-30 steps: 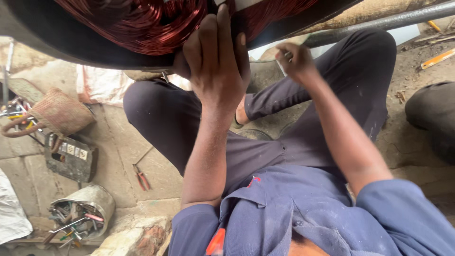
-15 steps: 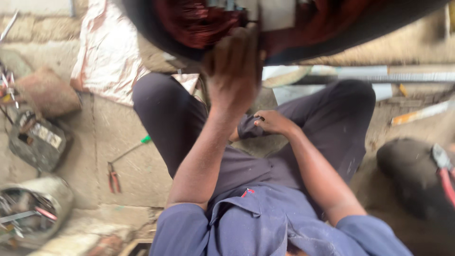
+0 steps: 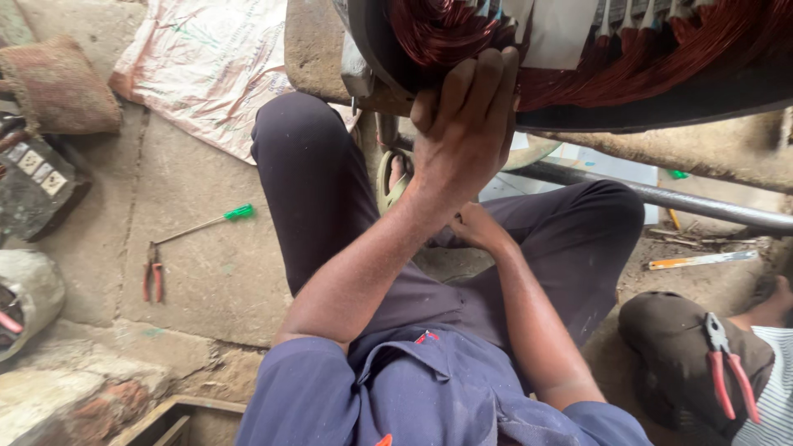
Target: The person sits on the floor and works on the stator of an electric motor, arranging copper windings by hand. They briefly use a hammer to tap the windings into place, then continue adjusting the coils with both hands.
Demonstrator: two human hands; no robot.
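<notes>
Left hand was raised against the lower rim of the motor stator, palm pressed to the dark housing and fingers spread upward over the edge, their tips touching the reddish copper windings inside (a flat, open press, not a closed grasp). The stator filled the far top of the view, right of centre, resting on a rough concrete ledge. White insulation paper stood in the slots just right of the fingertips.

The right hand lay lower, nearer the body, on the lap between the dark trouser legs; its fingers were mostly hidden behind the left wrist, so whether they were curled on anything could not be told.

On the floor at left a green-handled screwdriver lay tilted, its tip close to small red-handled pliers. At the left edge, a grey tin container held tangled wires and bits, only partly in view. Farther away sat a dark metal box with pale labels and a brown sack, with a pale plastic sheet spread beside it. A steel pipe ran below the ledge. At the near right, another person's knee carried red-handled combination pliers.
</notes>
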